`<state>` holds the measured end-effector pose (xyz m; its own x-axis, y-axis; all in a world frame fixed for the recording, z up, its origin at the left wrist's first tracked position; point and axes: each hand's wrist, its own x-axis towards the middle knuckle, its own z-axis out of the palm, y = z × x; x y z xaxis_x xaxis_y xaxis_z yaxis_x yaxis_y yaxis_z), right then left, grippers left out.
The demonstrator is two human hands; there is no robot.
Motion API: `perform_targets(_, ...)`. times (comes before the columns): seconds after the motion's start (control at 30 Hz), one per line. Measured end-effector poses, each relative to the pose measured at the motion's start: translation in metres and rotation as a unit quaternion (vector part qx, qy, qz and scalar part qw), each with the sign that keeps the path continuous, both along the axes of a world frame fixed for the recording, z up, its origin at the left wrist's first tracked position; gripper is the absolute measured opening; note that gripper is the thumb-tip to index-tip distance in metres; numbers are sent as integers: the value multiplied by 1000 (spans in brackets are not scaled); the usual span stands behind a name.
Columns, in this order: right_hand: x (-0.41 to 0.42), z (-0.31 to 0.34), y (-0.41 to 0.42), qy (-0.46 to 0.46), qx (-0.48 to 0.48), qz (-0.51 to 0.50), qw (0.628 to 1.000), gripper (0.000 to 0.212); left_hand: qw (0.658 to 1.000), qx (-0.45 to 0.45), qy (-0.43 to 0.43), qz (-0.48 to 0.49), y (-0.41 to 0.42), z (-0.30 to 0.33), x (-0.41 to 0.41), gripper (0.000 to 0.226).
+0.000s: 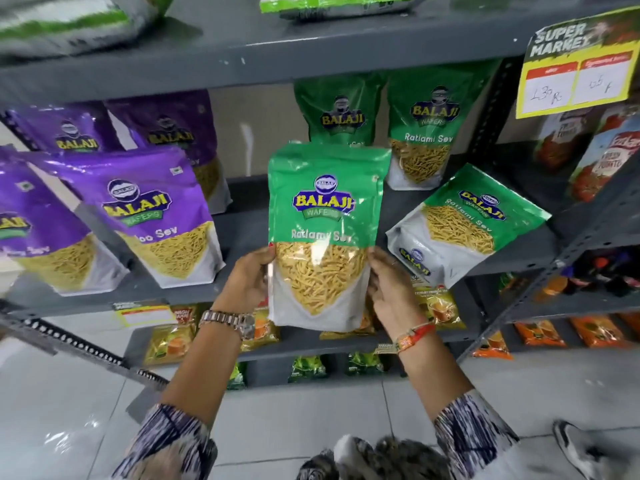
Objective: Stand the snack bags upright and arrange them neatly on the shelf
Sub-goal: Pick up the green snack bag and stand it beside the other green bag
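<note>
i see a green ratlami sev bag point(327, 233), upright, yellow sev showing through its clear window, held in front of the grey shelf point(242, 233). my left hand point(247, 280) and right hand point(389, 289) clasp its lower edges. another green bag point(464, 223) lies tilted just right; purple bags point(152, 216) stand left, with bare shelf between.

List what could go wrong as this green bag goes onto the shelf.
1. The tilted green bag beside the gap may slide off the shelf edge if nudged.
2. The held bag, pinched only at its lower sides by the left hand and right hand, might flop over.
</note>
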<state>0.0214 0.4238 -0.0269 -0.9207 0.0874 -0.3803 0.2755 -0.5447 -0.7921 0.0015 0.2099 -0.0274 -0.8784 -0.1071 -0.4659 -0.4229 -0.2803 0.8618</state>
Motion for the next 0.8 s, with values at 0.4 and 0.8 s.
perform_targets(0.4, 41, 7, 7, 77, 60, -7, 995, 16, 994, 30, 98, 32, 0, 8, 65, 20)
perform_targets(0.8, -43, 28, 4, 162, 151, 9, 975, 12, 985, -52, 146, 72, 17, 30, -10, 34)
